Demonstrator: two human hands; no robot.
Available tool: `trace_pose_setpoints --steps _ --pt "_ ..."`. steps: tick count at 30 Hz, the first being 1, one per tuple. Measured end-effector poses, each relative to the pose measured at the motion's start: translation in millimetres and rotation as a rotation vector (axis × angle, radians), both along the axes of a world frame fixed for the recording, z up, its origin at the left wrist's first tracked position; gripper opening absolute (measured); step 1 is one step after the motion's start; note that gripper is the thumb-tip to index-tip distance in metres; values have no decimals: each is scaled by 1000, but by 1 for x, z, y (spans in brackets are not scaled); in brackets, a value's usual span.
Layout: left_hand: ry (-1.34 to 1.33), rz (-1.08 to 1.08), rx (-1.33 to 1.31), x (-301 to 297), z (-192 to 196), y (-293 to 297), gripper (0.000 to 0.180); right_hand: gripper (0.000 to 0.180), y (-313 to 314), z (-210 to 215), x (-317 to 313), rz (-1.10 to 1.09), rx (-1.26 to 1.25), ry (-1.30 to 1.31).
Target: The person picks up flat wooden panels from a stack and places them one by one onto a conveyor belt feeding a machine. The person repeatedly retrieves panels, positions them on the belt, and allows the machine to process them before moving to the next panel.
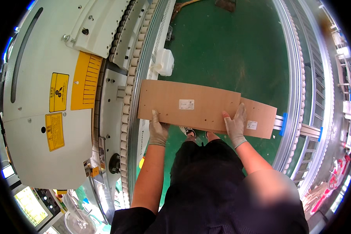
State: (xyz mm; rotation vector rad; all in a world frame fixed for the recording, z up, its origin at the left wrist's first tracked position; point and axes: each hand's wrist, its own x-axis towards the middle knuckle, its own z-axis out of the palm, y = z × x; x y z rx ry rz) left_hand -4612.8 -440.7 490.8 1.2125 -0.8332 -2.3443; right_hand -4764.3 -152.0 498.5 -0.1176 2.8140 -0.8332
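A long brown board (163, 95) with a white label and small drilled holes lies crosswise in front of me. At its right end a second brown board (261, 113), also labelled, sticks out, partly covered by the first. My left hand (158, 130), in a pale glove, grips the near edge of the long board, thumb on top and the other fingers hidden beneath. Also gloved, my right hand (235, 123) lies on top where the boards overlap. Its thumb rests on the long board, apart from the fingers, which stretch along the step to the second board.
At left stands a large white machine (31, 89) with yellow labels, beside a roller track (132, 70) and metal rail. A white plastic container (164, 62) hangs near the rail. Another roller rail (290, 46) runs along the right. Green floor (222, 46) lies between them.
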Motion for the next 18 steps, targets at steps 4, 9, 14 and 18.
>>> trace_pose_setpoints --steps 4,9,14,18 --pt "2 2 -28 3 -10 6 79 104 9 2 1 141 98 9" --pt "-42 183 -42 -9 -5 -5 81 102 53 13 -10 365 216 -283" --pt "-50 282 8 -24 7 4 73 88 153 -1 -28 287 226 169" --pt "5 145 113 -19 4 51 64 82 223 -3 -42 -54 210 140"
